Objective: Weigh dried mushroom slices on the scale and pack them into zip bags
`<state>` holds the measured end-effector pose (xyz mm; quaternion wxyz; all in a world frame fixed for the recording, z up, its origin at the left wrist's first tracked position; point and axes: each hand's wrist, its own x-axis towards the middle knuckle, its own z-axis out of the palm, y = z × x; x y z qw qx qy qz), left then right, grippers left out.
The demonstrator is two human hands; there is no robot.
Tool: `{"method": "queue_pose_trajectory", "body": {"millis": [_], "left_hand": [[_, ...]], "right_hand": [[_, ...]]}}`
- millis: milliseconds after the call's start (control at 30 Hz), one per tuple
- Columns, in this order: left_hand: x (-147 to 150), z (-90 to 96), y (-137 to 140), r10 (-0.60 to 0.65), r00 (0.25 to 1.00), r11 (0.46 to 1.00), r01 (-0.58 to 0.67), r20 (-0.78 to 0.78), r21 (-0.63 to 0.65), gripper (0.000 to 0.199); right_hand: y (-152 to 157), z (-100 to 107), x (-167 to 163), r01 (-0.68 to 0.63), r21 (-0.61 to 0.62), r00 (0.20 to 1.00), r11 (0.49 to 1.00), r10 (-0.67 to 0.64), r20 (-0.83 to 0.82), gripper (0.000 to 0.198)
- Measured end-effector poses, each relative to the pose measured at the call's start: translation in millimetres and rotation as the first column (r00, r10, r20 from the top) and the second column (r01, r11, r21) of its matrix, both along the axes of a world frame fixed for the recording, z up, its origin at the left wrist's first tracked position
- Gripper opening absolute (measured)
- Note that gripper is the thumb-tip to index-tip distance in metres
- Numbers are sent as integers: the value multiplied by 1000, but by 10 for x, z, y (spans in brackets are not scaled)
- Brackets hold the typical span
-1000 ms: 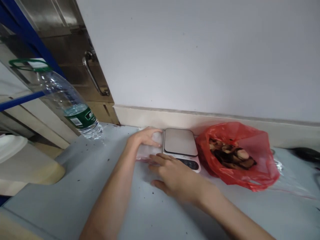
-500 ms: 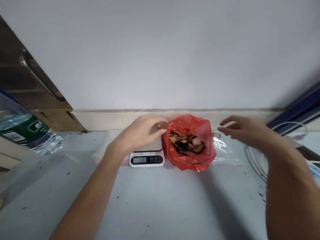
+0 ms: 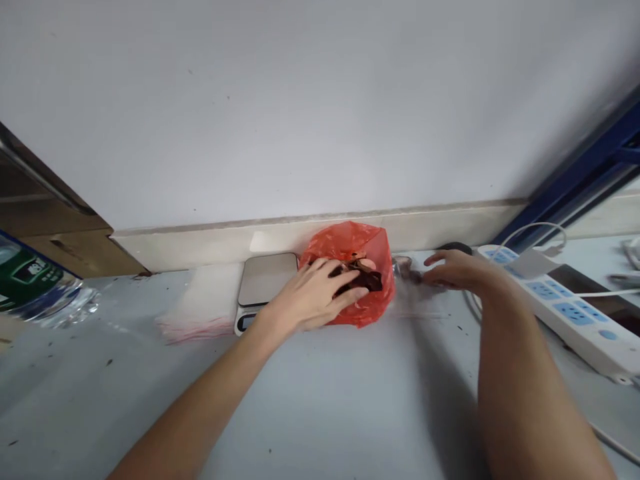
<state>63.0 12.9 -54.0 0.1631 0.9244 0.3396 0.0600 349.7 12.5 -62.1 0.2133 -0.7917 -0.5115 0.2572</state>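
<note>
A red plastic bag [image 3: 345, 237] stands with its mouth spread wide, holding dark brown and tan dried slices [image 3: 367, 275]. My left hand [image 3: 320, 293] reaches over the bag's near left rim, fingers spread across the slices; its fingertips touch or hover just over them, I cannot tell which. Right of the bag, my right hand [image 3: 453, 270] is held with thumb and fingers apart and nothing visible between them. Just left of that hand lies a clear plastic bag [image 3: 415, 307]. A kitchen scale [image 3: 267, 277] sits left of the red bag, its display partly covered by my left wrist.
Clear zip bags [image 3: 205, 300] with pinkish edges lie left of the scale. A water bottle [image 3: 45, 287] is at the far left by a wooden cabinet [image 3: 70, 250]. At right are a white power strip [image 3: 575, 313], cables and a blue metal frame [image 3: 575, 167]. A wall closes the back.
My left hand has moved right, from above the scale onto the slices in the red bag. My right hand stays right of the bag. The view has shifted right, showing the power strip.
</note>
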Motion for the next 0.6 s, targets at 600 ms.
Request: {"method": "queue_pose_trajectory", "body": {"millis": [600], "left_hand": [[-329,221,168,176,814,984,-168,553,-65,37]], "right_hand": [[-10,422,-374,135,181,990,974,-126,-61,21]]}}
